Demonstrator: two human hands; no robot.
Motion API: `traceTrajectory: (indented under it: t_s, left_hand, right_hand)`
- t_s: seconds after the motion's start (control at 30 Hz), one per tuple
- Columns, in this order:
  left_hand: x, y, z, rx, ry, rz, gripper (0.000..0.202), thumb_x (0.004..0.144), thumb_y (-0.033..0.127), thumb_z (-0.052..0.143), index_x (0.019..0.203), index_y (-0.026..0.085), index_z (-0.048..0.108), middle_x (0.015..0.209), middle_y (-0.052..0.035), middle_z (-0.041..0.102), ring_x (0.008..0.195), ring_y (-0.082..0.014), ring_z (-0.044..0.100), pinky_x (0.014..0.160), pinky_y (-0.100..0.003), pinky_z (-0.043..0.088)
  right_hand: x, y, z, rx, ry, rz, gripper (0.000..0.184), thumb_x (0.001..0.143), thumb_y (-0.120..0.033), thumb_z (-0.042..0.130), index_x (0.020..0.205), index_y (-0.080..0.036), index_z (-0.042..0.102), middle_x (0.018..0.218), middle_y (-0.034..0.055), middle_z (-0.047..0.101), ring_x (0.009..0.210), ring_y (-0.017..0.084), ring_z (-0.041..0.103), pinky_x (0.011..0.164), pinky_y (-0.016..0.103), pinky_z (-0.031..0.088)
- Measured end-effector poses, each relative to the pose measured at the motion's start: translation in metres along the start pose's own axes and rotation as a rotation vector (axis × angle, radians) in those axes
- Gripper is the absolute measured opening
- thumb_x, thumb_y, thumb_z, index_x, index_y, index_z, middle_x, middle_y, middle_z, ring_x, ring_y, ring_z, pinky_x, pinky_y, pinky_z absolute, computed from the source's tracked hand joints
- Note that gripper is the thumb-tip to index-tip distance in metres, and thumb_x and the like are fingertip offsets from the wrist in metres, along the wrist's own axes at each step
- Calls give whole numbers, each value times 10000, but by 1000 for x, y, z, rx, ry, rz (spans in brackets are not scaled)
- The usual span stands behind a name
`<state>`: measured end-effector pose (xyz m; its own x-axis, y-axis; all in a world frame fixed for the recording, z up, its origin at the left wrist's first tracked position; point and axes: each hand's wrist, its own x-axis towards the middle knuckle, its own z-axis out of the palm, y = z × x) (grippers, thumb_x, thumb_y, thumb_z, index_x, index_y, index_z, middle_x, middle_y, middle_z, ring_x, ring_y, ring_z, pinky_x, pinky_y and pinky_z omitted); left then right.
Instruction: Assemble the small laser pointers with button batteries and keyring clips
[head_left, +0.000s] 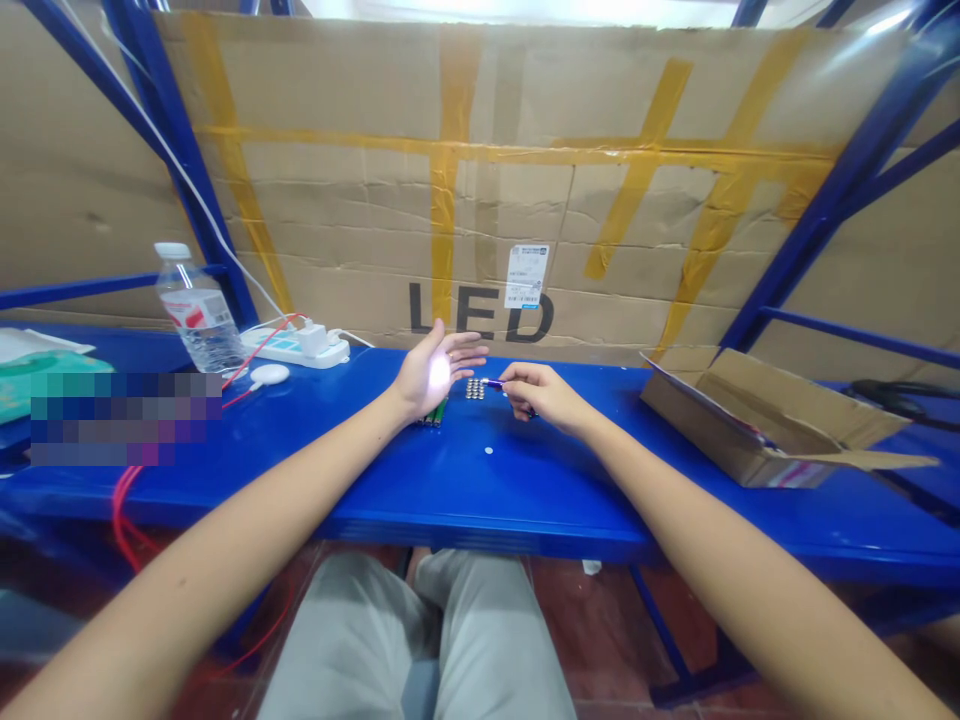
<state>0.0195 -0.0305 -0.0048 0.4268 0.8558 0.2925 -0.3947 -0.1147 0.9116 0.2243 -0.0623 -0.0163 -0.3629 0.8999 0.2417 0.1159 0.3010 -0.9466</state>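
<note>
Hands apart — left hand [435, 375] open, palm up, spot of light on it; right hand [538, 393] pinching purple penlight [493, 383] — button cells [475, 388] grouped on blue bench [480, 520], one disc [489, 451] lying loose

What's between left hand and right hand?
Head view: a cluster of small silver button-shaped parts on the blue bench, between the left hand and right hand.

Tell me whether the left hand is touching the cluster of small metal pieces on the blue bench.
Apart. The head view shows the left hand open, palm up, with a plain gap of blue bench between it and the small metal pieces.
</note>
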Motion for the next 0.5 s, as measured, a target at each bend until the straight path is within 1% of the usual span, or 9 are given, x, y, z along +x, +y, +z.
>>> traceTrajectory:
  t_s: [0.17,0.4,0.5]
  left_hand:
    - [0,0,-1,-14,-10,-3,678,889,707,418,1144,137,682,1192,-172,700,1219,-318,587,975,-416,446]
    - [0,0,-1,-10,-18,1,699,883,728,400,1123,140,692,1177,-173,706,1208,-323,593,946,-418,461]
    - [0,0,-1,-9,-26,-2,697,884,726,399,1118,140,695,1176,-172,706,1195,-319,601,930,-412,469]
  right_hand:
    - [1,2,-1,8,3,8,105,765,-255,621,807,-182,559,484,-84,393,438,84,359,442,251,374]
    - [1,3,-1,-42,3,-3,137,761,-286,634,803,-184,553,495,-78,413,437,89,386,445,255,375]
    - [2,3,-2,-24,-2,-4,142,765,-291,632,822,-182,561,499,-79,410,443,88,377,447,254,376]
